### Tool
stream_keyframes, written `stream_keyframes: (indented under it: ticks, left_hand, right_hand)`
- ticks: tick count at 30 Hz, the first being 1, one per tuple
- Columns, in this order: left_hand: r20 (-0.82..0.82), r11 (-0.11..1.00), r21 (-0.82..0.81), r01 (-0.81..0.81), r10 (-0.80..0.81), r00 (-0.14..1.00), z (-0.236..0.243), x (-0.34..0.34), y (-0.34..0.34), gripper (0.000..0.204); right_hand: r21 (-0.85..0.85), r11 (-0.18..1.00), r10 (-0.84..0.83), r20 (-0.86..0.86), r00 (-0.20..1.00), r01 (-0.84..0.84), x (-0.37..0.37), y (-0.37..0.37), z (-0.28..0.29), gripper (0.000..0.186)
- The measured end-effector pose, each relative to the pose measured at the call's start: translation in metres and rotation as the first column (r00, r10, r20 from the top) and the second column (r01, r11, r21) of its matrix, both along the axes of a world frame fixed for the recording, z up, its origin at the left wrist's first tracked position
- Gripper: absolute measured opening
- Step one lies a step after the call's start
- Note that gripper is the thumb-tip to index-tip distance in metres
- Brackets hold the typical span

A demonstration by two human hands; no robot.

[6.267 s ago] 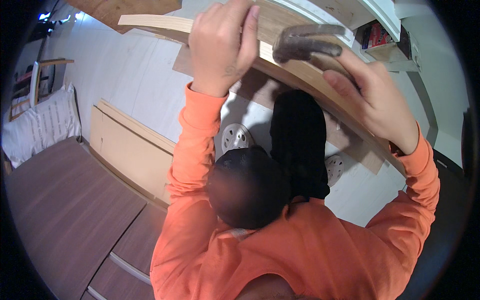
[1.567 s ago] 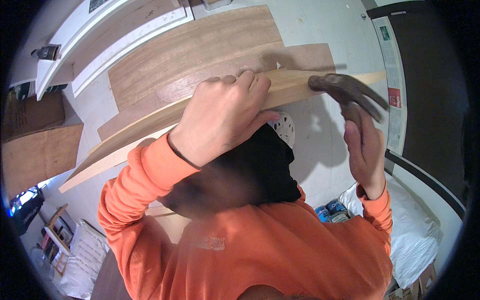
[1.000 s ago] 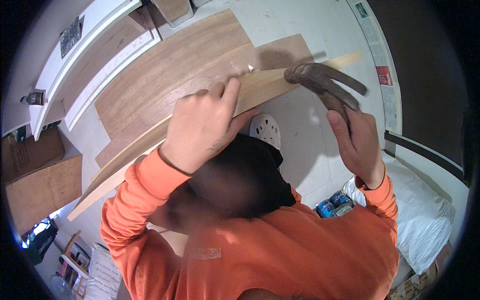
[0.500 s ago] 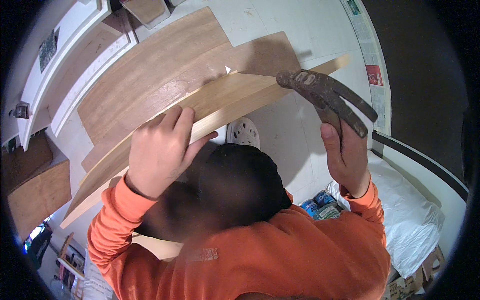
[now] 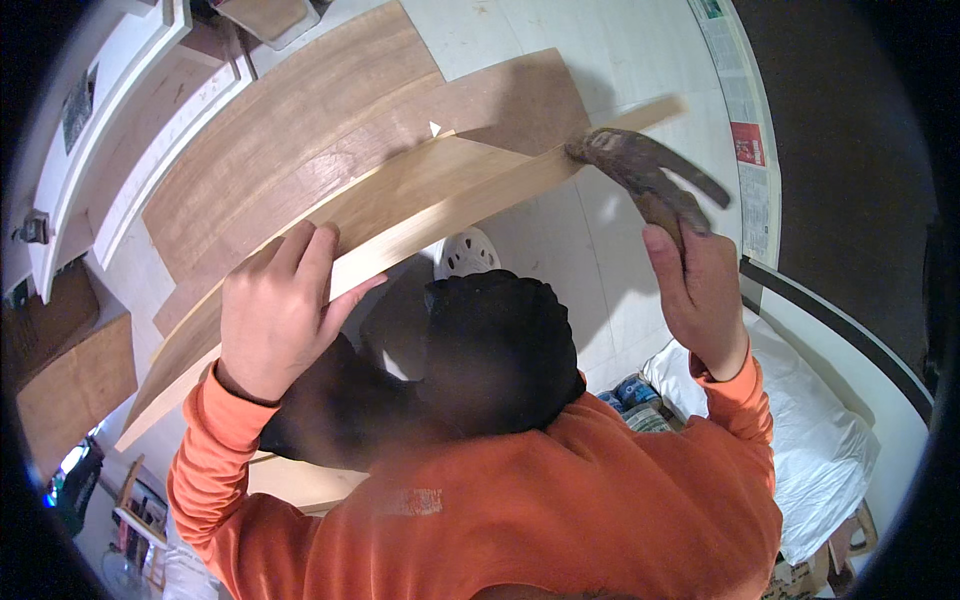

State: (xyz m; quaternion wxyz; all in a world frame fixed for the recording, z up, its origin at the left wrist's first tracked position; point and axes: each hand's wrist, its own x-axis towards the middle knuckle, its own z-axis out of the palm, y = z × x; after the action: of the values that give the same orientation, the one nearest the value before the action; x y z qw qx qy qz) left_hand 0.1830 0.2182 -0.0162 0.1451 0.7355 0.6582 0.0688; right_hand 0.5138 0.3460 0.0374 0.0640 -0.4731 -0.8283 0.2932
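A long light wooden piece [image 5: 455,210], made of boards joined along an edge, slants across in front of me from lower left to upper right. My left hand [image 5: 278,305] grips it left of the middle, fingers over the upper edge and thumb along the near side. In my right hand [image 5: 697,292] is a rusty claw hammer [image 5: 650,175], held by its handle just under the head. The hammer's face is at the right part of the wooden piece, blurred; I cannot tell whether it touches. Its claw points right.
Flat brown boards [image 5: 300,130] lie on the light floor beyond the wood. White shelving [image 5: 130,110] stands at far left. A white shoe [image 5: 467,253] shows below the wood. On the right are a white plastic bag [image 5: 810,430], blue cans [image 5: 635,390] and a newspaper-lined edge [image 5: 745,140].
The hammer head has swung down and left toward the wooden piece and is blurred. My left hand and the wood have shifted slightly left in view.
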Motion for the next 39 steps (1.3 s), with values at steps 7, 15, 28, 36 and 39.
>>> stream_keyframes:
  ticks: [7, 15, 28, 36, 39]
  left_hand:
    - [0.012, 1.0, -0.025, -0.013, 0.014, 1.0, 0.0, -0.002, 0.002, 0.046]
    - [-0.011, 0.99, 0.117, 0.079, -0.078, 0.997, 0.018, 0.033, 0.027, 0.061]
    - [-0.06, 0.986, 0.149, 0.068, -0.06, 0.996, -0.005, 0.048, 0.074, 0.036]
    - [-0.092, 0.973, 0.208, 0.096, -0.078, 0.993, -0.006, 0.044, 0.081, 0.039]
    - [-0.119, 0.972, 0.218, 0.091, -0.066, 0.991, -0.005, 0.045, 0.08, 0.04]
  right_hand:
    - [0.198, 0.974, -0.073, -0.198, 0.977, 0.113, 0.026, -0.003, -0.001, 0.048]
    - [-0.39, 0.866, -0.445, -0.323, 0.835, 0.311, 0.032, -0.009, -0.008, 0.047]
    - [-0.05, 0.998, 0.02, -0.334, 0.942, -0.039, -0.026, 0.017, -0.006, 0.043]
    - [0.16, 0.956, 0.283, -0.282, 0.917, -0.246, -0.037, 0.042, -0.012, 0.037]
    - [0.184, 0.952, 0.286, -0.234, 0.929, -0.246, -0.031, 0.042, -0.011, 0.037]
